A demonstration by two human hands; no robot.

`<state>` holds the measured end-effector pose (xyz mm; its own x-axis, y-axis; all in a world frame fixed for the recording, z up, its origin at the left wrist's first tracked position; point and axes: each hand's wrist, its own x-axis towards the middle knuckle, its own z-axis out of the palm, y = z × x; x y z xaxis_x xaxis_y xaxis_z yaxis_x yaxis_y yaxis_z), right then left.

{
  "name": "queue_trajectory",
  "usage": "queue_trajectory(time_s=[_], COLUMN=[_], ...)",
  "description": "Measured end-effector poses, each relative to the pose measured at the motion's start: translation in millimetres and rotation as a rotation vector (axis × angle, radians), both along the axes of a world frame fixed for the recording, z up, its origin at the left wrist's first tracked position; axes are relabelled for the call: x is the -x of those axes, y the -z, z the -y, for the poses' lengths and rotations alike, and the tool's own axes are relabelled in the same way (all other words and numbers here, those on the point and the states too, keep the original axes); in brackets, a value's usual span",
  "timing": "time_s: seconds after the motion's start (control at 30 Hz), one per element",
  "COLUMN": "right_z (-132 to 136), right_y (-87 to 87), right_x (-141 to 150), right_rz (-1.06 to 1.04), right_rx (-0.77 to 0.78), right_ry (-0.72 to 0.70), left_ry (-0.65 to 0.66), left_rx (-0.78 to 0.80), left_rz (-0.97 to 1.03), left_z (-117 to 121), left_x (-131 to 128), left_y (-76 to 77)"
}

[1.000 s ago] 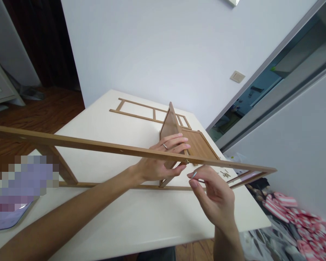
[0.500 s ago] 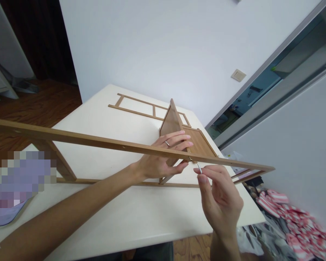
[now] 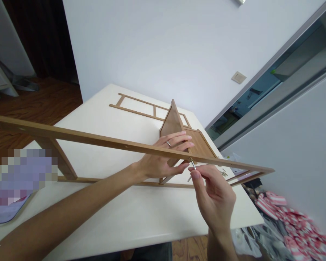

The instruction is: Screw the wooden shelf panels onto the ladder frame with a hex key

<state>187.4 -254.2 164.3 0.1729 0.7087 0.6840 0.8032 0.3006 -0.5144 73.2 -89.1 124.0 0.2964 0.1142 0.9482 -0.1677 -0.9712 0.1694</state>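
My left hand (image 3: 158, 166) reaches behind the top rail of a ladder-like wooden frame (image 3: 97, 139). Its fingers and thumb grip an upright wooden panel (image 3: 172, 121) where the panel meets that rail. Pinched between the thumb and index finger of my right hand (image 3: 216, 192) is a thin silver hex key (image 3: 193, 165). The key's upper tip touches a small brass-coloured bolt (image 3: 191, 159) at the rail's underside; whether it is seated in the head, I cannot tell. The frame stands on its long edge across the white table (image 3: 119, 214).
A second wooden frame (image 3: 136, 111) lies flat near the wall, with another wooden panel (image 3: 199, 141) beside the upright one. Several small bolts (image 3: 223, 173) lie right of my right hand. A purple tray-like item (image 3: 21, 192), partly blurred, is at left. Striped cloth (image 3: 301, 221) and bags sit at lower right.
My right hand has moved slightly left and up, bringing the hex key from just short of the bolt to touching it. My left hand keeps its grip on the panel.
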Motion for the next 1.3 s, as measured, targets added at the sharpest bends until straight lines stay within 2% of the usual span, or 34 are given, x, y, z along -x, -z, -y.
queue_trajectory(time_s=[0.47, 0.73, 1.07, 1.3], right_z=[0, 5, -1, 0], right_y=[-12.8, -11.4, -6.2, -10.1], right_x=[8, 0, 13, 15], right_rz=[-0.019, 0.039, -0.116, -0.167], right_rx=[0.043, 0.046, 0.014, 0.119], right_ry=[0.012, 0.029, 0.076, 0.091], left_ry=[-0.004, -0.002, -0.003, -0.001], left_rx=[0.001, 0.001, -0.003, -0.013], left_rz=[-0.006, -0.001, 0.012, 0.021], left_z=[0, -1, -1, -2], left_x=[-1, -1, -2, -3], left_y=[2.2, 3.3, 3.7, 4.2])
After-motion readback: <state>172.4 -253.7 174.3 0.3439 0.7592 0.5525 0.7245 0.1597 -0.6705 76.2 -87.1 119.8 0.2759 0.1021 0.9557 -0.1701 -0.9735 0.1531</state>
